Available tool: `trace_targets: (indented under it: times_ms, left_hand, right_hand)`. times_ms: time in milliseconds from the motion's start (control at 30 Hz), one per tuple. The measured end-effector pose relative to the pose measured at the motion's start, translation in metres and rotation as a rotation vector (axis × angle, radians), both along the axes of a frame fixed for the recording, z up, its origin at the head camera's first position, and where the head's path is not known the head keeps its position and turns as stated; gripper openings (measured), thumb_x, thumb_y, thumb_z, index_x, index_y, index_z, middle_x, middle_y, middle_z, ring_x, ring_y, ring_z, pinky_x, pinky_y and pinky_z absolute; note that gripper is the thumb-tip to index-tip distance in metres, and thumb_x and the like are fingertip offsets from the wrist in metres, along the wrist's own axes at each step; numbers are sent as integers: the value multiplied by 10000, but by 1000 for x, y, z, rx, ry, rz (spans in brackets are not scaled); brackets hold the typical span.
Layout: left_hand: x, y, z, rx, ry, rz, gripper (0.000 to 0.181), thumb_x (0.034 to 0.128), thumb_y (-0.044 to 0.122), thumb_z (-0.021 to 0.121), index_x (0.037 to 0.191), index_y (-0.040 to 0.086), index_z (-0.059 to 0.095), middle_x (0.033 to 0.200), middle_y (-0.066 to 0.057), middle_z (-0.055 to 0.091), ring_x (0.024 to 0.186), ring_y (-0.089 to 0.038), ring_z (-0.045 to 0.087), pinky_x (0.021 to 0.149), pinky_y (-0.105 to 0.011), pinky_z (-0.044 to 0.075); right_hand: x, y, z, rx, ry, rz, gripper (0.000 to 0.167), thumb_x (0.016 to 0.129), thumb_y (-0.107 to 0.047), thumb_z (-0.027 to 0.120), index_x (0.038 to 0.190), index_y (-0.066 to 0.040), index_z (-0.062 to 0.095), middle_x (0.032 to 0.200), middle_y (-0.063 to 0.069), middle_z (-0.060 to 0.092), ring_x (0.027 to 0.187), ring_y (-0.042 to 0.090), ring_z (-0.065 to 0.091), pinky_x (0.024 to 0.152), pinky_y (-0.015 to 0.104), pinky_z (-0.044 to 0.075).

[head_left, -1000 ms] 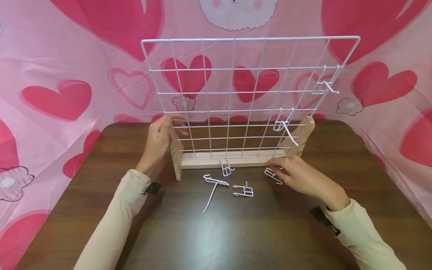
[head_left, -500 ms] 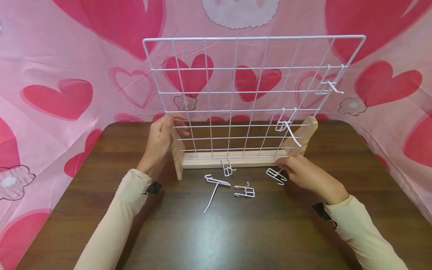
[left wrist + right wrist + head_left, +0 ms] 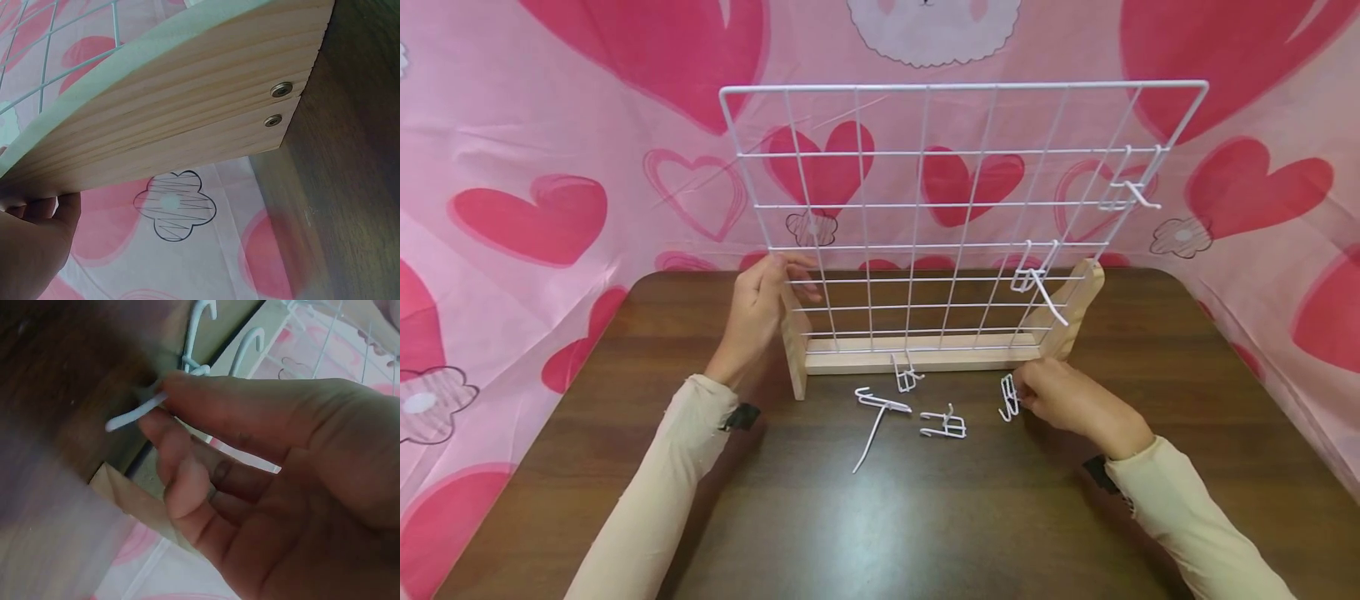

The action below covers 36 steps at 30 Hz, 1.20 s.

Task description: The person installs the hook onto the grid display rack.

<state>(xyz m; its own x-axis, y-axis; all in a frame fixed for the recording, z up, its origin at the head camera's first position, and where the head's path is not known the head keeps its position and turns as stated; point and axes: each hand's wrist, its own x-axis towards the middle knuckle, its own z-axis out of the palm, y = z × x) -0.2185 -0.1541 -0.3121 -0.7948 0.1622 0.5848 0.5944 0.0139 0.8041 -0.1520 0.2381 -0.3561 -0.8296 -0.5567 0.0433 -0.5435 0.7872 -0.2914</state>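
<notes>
A white wire grid panel (image 3: pixel 962 86) stands in a pale wooden stand (image 3: pixel 850 363). My left hand (image 3: pixel 756 300) grips the stand's left wooden side, its fingers around the upper edge. In the left wrist view, that hand (image 3: pixel 40 234) holds the wooden side panel (image 3: pixel 187 100), which carries two metal bolts. My right hand (image 3: pixel 1067 400) pinches a white wire hook (image 3: pixel 1008 398) in front of the stand's right end. In the right wrist view, thumb and finger hold its prong (image 3: pixel 128 419), with curled hook ends above.
Two hooks hang on the grid's right part: an upper hook (image 3: pixel 1131 192) and a lower hook (image 3: pixel 1047 296). On the brown table (image 3: pixel 737 517) lie a long-pronged hook (image 3: pixel 874 417), a short hook (image 3: pixel 955 425) and another hook (image 3: pixel 907 379) by the base. Pink heart-patterned cloth (image 3: pixel 497 108) surrounds the table.
My right hand has shifted right, then slightly toward me. The pinched hook has turned from a slant to a more upright angle. My left hand stays in place.
</notes>
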Motion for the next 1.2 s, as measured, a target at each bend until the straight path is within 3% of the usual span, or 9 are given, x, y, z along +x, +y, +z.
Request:
trace_targets:
  times_ms: [233,400,567,667,833,1000,1200]
  left_hand:
    - [-14,-6,-16,-7,3,5,371,1076,105,347,1087,-159,608,943,-143,694,761,-321,702,734,-368,630]
    - [-16,-6,-18,4,5,21,411,1087,187,362,1065,-116,639,885,-153,693,738,-259,708,713,-375,631]
    - [-16,-6,-18,11,9,21,443,1087,213,369,1061,-150,622,864,-200,679,723,-234,709,700,-366,630]
    - [-16,-6,-18,-7,12,27,448,1088,220,365,1067,-152,614,864,-180,681,731,-231,710,711,-358,629]
    - [-16,-6,-18,-10,21,19,438,1089,223,366,1059,-131,622,863,-112,688,735,-231,708,722,-355,629]
    - [-13,-5,-14,-18,10,23,410,1087,197,367,1054,-117,629,876,-168,678,745,-261,706,731,-355,629]
    - [-15,-6,-17,-15,3,25,404,1084,170,360,1072,-148,609,896,-220,668,751,-262,707,722,-337,629]
  right_hand:
    - [3,-4,5,-4,74,36,247,768,71,724,698,-133,604,655,-99,526,596,48,455,515,243,426]
    - [6,-11,10,-23,112,22,196,792,31,725,733,-130,632,675,-94,570,601,41,498,517,272,466]
    - [7,-15,9,-16,135,-42,217,817,-45,765,714,-153,606,638,-99,526,559,59,469,488,290,434]
    - [6,-15,8,-20,133,-66,214,823,-90,784,710,-153,613,635,-93,528,554,67,471,492,302,436]
    - [1,-10,10,-87,104,-34,168,837,-114,786,742,-145,650,666,-100,577,603,43,502,538,294,475]
    - [-2,-5,13,-167,50,1,114,849,-93,772,779,-138,694,688,-120,600,627,14,513,546,246,485]
    - [-2,-6,9,-239,36,62,70,870,-42,739,855,-106,762,819,-65,714,759,49,621,679,323,581]
